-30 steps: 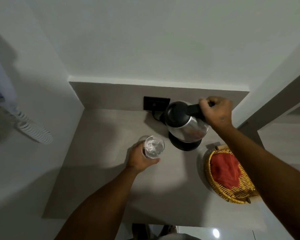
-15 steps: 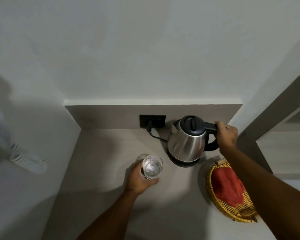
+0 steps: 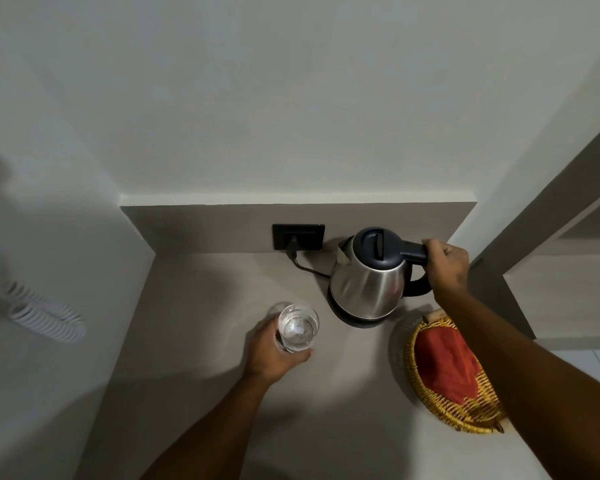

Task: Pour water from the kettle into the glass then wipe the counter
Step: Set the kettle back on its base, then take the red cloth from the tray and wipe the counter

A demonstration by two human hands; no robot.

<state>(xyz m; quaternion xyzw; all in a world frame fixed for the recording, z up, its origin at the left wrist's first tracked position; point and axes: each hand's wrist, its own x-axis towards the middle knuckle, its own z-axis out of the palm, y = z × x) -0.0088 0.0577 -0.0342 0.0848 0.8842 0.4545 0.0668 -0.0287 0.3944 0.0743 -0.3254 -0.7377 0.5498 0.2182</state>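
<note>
**Head cam: kettle on its base, glass in hand**

Head view looks down on a grey counter (image 3: 194,341) tucked into a corner. The steel kettle (image 3: 368,285) sits upright on its black base (image 3: 352,320) near the back wall, lid closed, spout pointing left toward the wall socket (image 3: 298,236), where a cord is plugged in. The right hand (image 3: 445,263) is wrapped around the kettle's black handle, fingers closed on the top part of it.

The left hand (image 3: 274,351) is curled around a clear glass (image 3: 298,328), which stands just in front and left of the kettle. Looks like there's water in it, though I can't tell how full.

Off to the right there's a yellow wicker basket (image 3: 440,407) with a red cloth (image 3: 444,368) lying in it, partly hidden behind the right forearm. On the left wall hangs a white coiled cord (image 3: 45,317).
</note>
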